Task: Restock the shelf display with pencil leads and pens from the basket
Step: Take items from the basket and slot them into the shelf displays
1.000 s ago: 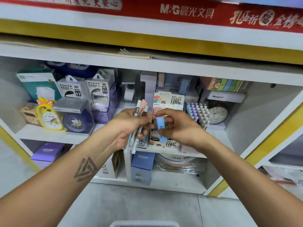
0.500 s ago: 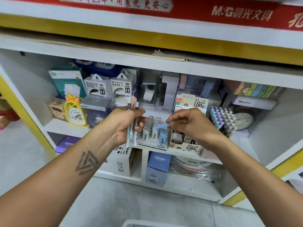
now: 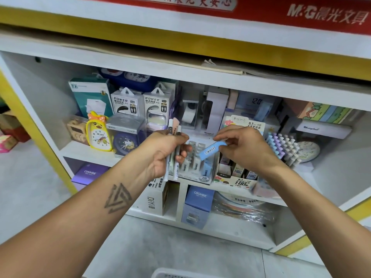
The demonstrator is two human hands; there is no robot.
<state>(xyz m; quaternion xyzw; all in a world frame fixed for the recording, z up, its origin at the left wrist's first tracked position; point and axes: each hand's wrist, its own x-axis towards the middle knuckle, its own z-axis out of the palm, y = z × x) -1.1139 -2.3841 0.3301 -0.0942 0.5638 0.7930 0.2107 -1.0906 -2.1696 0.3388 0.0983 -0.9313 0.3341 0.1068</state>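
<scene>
My left hand (image 3: pixel 167 152) grips a bundle of several pens (image 3: pixel 174 127), white and pink, upright in front of the shelf. My right hand (image 3: pixel 244 146) pinches a light blue pencil lead case (image 3: pixel 211 150) with a barcode, tilted just above the clear 2B lead display box (image 3: pixel 197 167). To its right stands the 0.7 HB lead display box (image 3: pixel 236 177), partly hidden by my right wrist. The white basket (image 3: pixel 176 273) shows only its rim at the bottom edge.
The white shelf (image 3: pixel 88 152) carries a yellow duck clock (image 3: pixel 98 133), power bank boxes (image 3: pixel 140 103), a pastel pen rack (image 3: pixel 285 147) and a round clock (image 3: pixel 308 151). Purple and blue Cruhre boxes (image 3: pixel 197 205) sit on the lower shelf. Grey floor lies below.
The camera view has swung left, so the shelf sits further right in frame. My right hand has carried the blue case from the HB box over to the 2B box. My left hand keeps the pens.
</scene>
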